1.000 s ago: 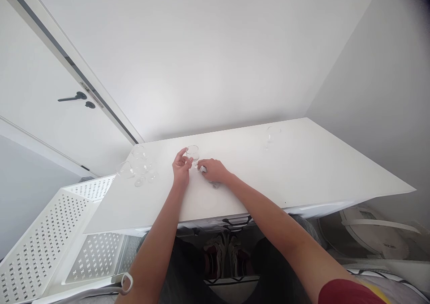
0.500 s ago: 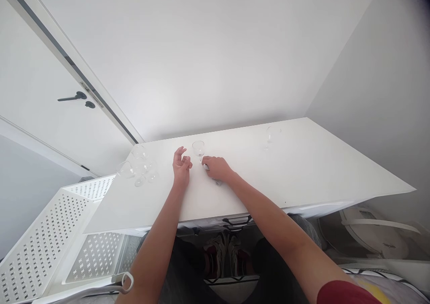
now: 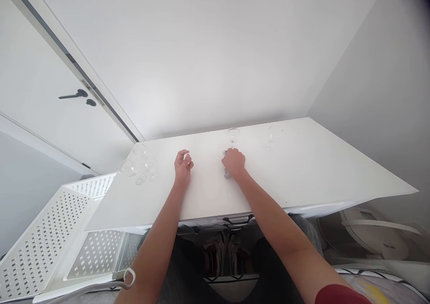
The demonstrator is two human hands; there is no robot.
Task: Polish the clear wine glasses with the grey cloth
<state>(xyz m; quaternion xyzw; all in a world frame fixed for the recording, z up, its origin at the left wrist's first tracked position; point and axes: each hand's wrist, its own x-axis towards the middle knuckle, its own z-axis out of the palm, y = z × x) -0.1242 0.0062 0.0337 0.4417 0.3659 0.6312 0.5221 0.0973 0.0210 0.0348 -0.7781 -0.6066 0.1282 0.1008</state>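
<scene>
My right hand (image 3: 234,163) is closed low around the stem of a small clear stemmed glass (image 3: 233,136), which stands upright on the white table (image 3: 302,169). A bit of grey cloth (image 3: 227,174) shows under the same hand. My left hand (image 3: 183,165) rests on the table further left, fingers loosely curled and apart, holding nothing. A cluster of several clear glasses (image 3: 139,164) sits near the table's left end, to the left of that hand. Another clear glass (image 3: 273,134) stands alone toward the back right.
A white perforated metal rack (image 3: 50,232) stands below the table's left end. A door with a dark handle (image 3: 72,95) is on the left wall. Shoes (image 3: 225,254) and a black handle (image 3: 237,221) show under the table's front edge. A round white appliance (image 3: 376,236) sits at the lower right.
My right hand has slid the stemmed glass to the right, from beside my left hand toward the lone glass. My left hand let go of the glass and stayed in place.
</scene>
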